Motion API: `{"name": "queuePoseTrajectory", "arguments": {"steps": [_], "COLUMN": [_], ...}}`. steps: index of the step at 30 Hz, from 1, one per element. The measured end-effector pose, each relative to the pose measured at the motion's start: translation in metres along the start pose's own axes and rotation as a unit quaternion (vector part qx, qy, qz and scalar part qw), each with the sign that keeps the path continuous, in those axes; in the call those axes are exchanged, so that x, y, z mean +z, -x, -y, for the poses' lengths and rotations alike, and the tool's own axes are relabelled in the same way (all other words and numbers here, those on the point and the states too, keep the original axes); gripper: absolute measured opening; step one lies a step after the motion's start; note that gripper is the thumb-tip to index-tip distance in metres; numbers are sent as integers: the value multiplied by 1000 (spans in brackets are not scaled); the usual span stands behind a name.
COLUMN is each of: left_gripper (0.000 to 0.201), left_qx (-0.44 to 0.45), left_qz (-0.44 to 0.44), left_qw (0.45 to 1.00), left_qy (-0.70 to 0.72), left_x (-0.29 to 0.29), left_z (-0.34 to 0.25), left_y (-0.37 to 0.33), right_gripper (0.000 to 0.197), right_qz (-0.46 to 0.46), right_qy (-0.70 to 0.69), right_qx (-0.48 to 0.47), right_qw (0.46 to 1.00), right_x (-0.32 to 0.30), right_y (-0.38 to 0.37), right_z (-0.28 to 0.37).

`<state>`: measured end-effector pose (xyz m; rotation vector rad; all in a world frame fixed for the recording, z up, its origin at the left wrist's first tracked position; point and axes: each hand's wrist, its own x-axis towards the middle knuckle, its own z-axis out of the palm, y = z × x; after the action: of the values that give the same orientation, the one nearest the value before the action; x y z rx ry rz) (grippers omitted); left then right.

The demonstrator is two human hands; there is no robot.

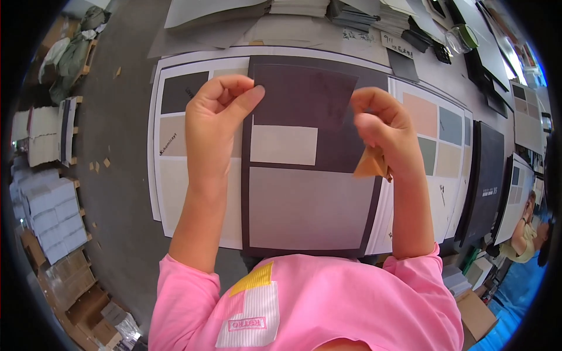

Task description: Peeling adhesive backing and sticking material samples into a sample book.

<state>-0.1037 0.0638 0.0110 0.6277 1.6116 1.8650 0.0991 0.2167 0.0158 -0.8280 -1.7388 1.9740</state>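
Note:
A thin dark purplish-brown sheet [307, 90] is stretched between my two hands over a dark board [342, 153]. My left hand [219, 111] pinches its left edge between thumb and forefinger. At the right edge, my right hand [386, 123] is closed on the sheet with curled fingers. A folded scrap of brown paper [371, 164] sticks out beneath that same hand, tucked in the lower fingers. Below the sheet, the board carries a small beige rectangle [284, 145] and a large grey panel [310, 210].
Sample boards with coloured swatches lie under the dark board, showing at left [175, 190] and right [448, 161]. A black folder [485, 175] is farther right. Stacked sheets [298, 7] and a glass jar [461, 38] stand at the back. Wrapped stacks [50, 213] sit at left; another person [527, 237] is at far right.

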Motion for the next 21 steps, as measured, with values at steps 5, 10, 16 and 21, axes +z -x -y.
{"name": "queuePoseTrajectory", "arguments": {"steps": [5, 10, 16, 21], "left_gripper": [16, 21, 17, 17], "left_qx": [13, -52, -63, -67], "left_qz": [-25, 51, 71, 71], "left_qw": [995, 973, 944, 933], "left_qy": [-96, -218, -316, -348], "left_x": [-2, -24, -27, -26], "left_z": [20, 29, 38, 36], "left_y": [-20, -49, -60, -60], "right_gripper": [15, 24, 26, 28], "right_qz": [-61, -30, -35, -38], "right_qy": [139, 175, 296, 335], "right_qx": [38, 184, 229, 241], "right_qw": [988, 967, 927, 910], "right_x": [14, 14, 23, 27], "right_y": [-33, -69, -81, -83], "right_z": [1, -7, -19, -18]}}
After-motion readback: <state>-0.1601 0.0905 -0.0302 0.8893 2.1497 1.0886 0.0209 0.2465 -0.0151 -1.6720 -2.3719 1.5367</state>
